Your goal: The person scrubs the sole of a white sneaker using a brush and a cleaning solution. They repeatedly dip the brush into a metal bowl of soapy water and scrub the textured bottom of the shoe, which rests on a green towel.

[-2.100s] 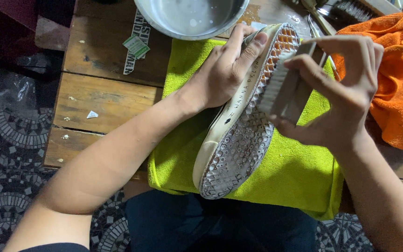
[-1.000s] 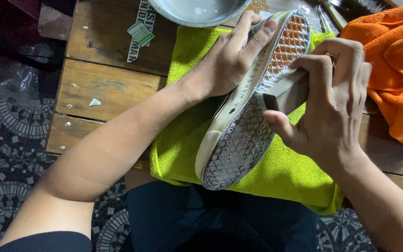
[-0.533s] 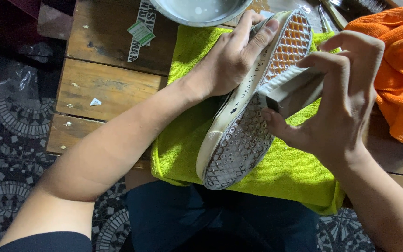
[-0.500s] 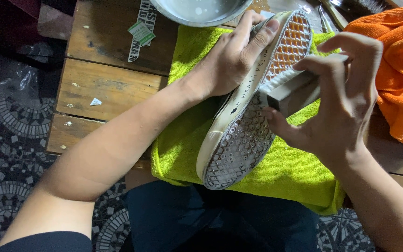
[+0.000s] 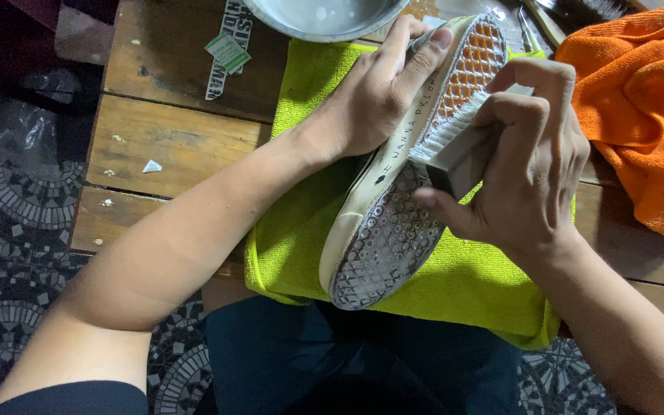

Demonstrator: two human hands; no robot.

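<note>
A sneaker [image 5: 401,192] is held tilted on its side, sole turned towards the camera, above a lime-green towel [image 5: 486,284] spread over the near edge of a wooden table [image 5: 163,138]. The waffle-patterned outsole is seen running from the heel, nearest the body, up to the toe, which points away towards a metal bowl [image 5: 324,15] at the far edge. The toe part of the sole is stained orange, while the heel part looks grey-white.

The left hand [image 5: 378,92] is wrapped around the upper side of the shoe near the toe, fingers closed over the pale sidewall, so the shoe lies under and to the right of that palm. The right hand [image 5: 524,165] is clamped on a scrub brush [image 5: 451,142], thumb below and fingers curled over its back. The white bristles are pressed against the middle of the sole, just right of the left hand's fingertips.

An orange cloth [image 5: 639,107] is seen crumpled on the table to the right, touching or just beside the green towel. A small green sticker [image 5: 227,51] and paper scraps lie on the boards to the left. A patterned mosaic floor [image 5: 9,230] is visible below the table edge.
</note>
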